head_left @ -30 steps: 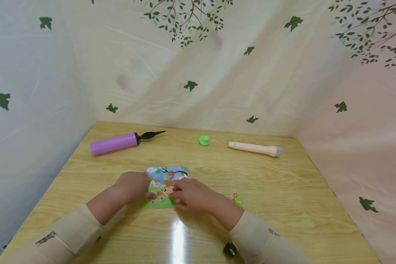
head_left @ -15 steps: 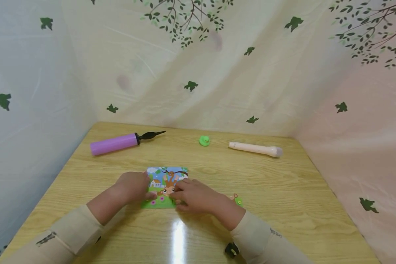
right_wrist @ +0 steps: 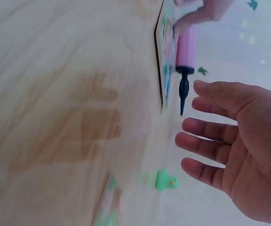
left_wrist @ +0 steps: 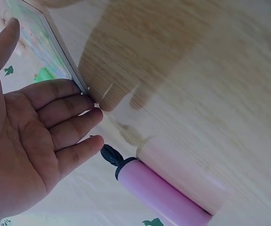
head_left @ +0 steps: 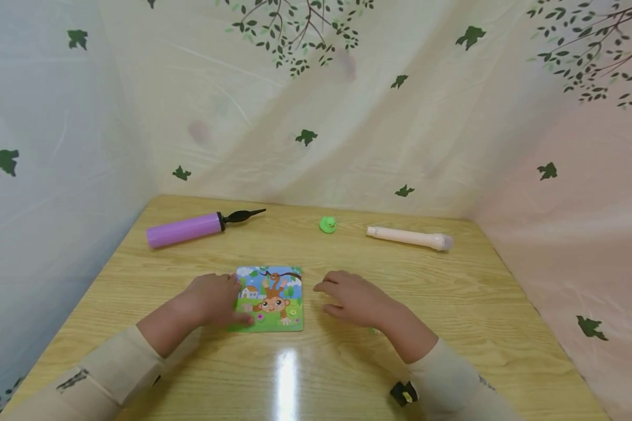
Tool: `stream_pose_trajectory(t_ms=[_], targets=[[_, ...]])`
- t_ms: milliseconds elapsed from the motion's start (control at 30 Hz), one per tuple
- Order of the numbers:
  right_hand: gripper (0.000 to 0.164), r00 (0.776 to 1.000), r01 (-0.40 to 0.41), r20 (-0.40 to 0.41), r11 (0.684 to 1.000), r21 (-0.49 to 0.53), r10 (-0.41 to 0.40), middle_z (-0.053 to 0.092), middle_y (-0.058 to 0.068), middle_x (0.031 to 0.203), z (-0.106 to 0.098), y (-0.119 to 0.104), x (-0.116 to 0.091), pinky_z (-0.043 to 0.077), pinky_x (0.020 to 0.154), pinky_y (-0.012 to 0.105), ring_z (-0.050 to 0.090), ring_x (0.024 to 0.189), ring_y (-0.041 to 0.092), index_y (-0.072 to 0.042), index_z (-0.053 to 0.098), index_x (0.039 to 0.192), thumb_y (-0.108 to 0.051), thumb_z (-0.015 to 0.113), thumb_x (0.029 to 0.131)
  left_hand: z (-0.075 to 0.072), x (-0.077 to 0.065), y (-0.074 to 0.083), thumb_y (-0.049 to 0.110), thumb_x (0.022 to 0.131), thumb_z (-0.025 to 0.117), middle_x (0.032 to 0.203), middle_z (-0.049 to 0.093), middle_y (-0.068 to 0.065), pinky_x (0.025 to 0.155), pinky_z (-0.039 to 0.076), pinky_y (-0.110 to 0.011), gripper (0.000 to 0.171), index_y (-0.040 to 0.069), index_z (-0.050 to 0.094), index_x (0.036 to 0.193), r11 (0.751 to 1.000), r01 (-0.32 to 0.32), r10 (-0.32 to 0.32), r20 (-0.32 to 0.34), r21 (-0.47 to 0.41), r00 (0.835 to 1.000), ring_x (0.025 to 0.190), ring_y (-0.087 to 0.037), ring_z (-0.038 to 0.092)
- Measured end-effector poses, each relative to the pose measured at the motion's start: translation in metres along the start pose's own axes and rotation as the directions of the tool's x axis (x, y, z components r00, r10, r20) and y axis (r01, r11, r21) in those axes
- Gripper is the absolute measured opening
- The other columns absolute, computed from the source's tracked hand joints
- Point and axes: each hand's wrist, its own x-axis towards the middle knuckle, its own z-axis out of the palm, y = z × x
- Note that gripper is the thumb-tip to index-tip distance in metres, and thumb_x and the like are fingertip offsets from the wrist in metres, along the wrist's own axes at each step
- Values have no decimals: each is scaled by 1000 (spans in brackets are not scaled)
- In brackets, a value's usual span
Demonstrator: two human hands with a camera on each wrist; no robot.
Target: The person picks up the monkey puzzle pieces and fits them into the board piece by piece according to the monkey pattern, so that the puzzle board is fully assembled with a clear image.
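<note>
A square picture board [head_left: 276, 292] with a monkey hanging from a branch lies flat on the table. My left hand [head_left: 213, 299] rests along its left edge, thumb over the lower left corner. In the left wrist view the straight fingertips touch the board's edge. My right hand [head_left: 355, 299] is held to the right of the board, apart from it, with loosely bent fingers and nothing in them. Under the right forearm, a small picture piece [head_left: 375, 331] is mostly hidden; the right wrist view shows more of this piece [right_wrist: 108, 207].
Along the back of the wooden table [head_left: 453, 316] lie a purple hand pump [head_left: 184, 230] with a black nozzle, a green toy duck [head_left: 327, 225] and a pale pink stick-shaped thing [head_left: 408, 236]. Patterned cloth [head_left: 274, 117] walls in the back and sides.
My right hand has lifted off the board and moved right, uncovering its right side. The right forearm now covers most of the small piece. My left hand has stayed at the left edge.
</note>
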Motion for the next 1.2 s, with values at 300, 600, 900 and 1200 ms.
stream_pose_trajectory(t_ms=[300, 600, 900, 1200], targets=[[40, 979, -178, 109, 983, 50, 172, 60, 5, 115, -2, 34, -39, 55, 86, 40, 60, 102, 21, -9, 63, 125, -32, 68, 93, -2, -1, 1, 74, 78, 62, 148, 42, -27, 110, 39, -57, 102, -4, 47, 141, 1000, -12, 12, 4, 22, 1000, 133, -46, 44], [44, 909, -371, 247, 922, 115, 335, 55, -4, 105, 1, 44, -66, 51, 77, 37, 52, 90, 13, -16, 62, 113, -40, 80, 80, -4, -3, 3, 73, 78, 63, 148, 43, -27, 110, 39, -57, 102, -6, 47, 141, 1000, -17, 17, 11, 21, 1000, 133, -46, 44], [22, 917, -350, 245, 930, 112, 316, 52, -6, 93, 3, 42, -72, 46, 69, 32, 47, 81, 11, -22, 60, 96, -29, 78, 85, -4, -4, 4, 71, 79, 64, 148, 42, -27, 109, 40, -58, 100, -6, 46, 141, 1000, -14, 14, 5, 14, 1000, 133, -47, 44], [19, 946, -273, 197, 960, 65, 256, 53, -6, 89, 6, 36, -67, 44, 63, 29, 46, 71, 9, -21, 60, 96, -30, 75, 87, -3, -5, 3, 70, 78, 65, 149, 41, -27, 108, 40, -58, 101, -6, 46, 142, 1000, -7, 7, -1, 5, 1000, 134, -47, 43]])
